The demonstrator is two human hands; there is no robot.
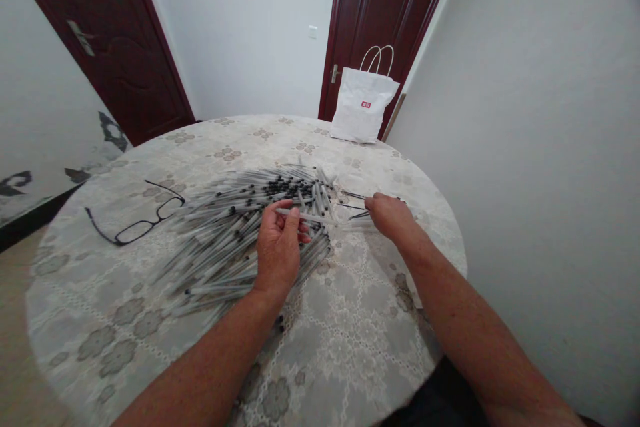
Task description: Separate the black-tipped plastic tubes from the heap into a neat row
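Left hand [278, 240] has a pale tube [316, 216] pinched between thumb and fingers; narrow grip, closed around it. Tube: slim, straight, pen-like, whitish-grey, looks semi-translucent, lying close to level, far end pointing toward the right hand [391, 215]. It sits above the right edge of a big heap of loose tubes [210, 250] on the desk [345, 340]. Heap tubes: same slim shape, cloudy grey-white, many with small black ends; the black ends bunch up near the top of the heap, the rest fan out leftward, overlapping. Right hand is low over the desk, fingers bent, at a few thin dark sticks [353, 195]; fingertips partly hidden, can't tell if its grip holds one. Desk is round, patterned floral cloth on top. Eyeglasses [158, 219] left of heap, white paper bag [361, 110] at far edge.
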